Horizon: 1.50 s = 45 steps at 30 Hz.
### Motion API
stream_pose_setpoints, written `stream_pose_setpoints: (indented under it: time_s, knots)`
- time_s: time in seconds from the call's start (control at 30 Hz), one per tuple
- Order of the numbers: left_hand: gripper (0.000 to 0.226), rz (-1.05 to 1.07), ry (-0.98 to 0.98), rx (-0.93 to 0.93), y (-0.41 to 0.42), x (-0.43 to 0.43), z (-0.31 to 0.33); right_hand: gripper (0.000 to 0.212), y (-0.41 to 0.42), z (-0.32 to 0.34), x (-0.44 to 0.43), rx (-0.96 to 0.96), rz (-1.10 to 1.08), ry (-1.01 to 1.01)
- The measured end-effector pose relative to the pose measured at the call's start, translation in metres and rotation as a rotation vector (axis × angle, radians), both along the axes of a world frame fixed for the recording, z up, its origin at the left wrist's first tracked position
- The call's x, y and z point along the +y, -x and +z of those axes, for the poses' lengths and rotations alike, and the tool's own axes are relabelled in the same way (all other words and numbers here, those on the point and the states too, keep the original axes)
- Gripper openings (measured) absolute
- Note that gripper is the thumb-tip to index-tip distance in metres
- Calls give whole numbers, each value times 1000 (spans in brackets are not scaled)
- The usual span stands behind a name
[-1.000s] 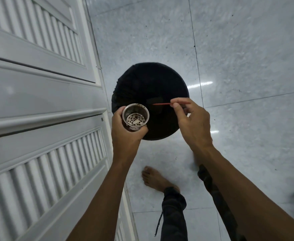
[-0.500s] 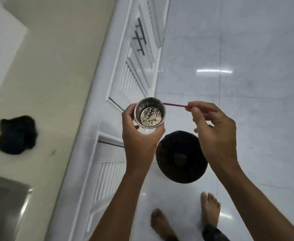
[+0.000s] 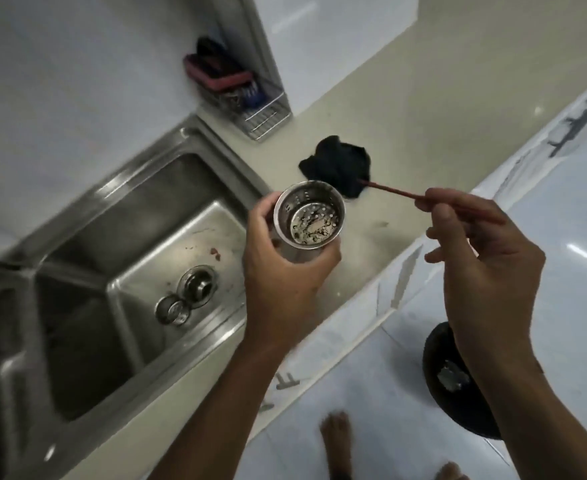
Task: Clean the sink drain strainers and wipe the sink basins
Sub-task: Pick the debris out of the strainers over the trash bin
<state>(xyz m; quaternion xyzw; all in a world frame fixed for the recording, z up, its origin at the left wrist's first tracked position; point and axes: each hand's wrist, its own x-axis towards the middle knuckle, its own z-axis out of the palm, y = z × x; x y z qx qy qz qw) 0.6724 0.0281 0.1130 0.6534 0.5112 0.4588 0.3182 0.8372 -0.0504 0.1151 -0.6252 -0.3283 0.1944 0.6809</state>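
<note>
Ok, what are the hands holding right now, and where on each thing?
The left hand grips the metal strainer round its side wall. The right hand pinches the thin red stick partway along its length.

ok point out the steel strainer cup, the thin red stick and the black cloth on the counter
round perforated steel strainer cup (image 3: 314,221): head view, on its holed bottom
thin red stick (image 3: 392,189): head view, mid-shaft over the counter
crumpled black cloth (image 3: 337,162): head view, centre of the bundle

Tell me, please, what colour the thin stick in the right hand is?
The stick is red, clearest in the head view.
</note>
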Motion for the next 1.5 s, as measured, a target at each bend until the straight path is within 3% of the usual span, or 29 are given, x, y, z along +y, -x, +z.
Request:
stream_pose_setpoints:
  time_s: [0.17,0.33,0.5,0.83,1.1,1.5]
  knots:
    - [78,218,59,58,130,28,-19,17,85,-10,41,-55,200,14]
    - [90,291,233,256,226,69,-61,18,153,-24,83,-115,348,70]
    - [88,141,374,471,262,122,-122,18,194,-37,122,-226,408,173]
    - [79,-75,343,938,281,161,-197,21,224,-55,174,-399,450,294]
    - [87,-112,413,906,286,164,-197,20,231,-50,189,-362,433,327]
    - [116,-107,436,846,288,154,-186,20,230,-48,187,-361,430,310]
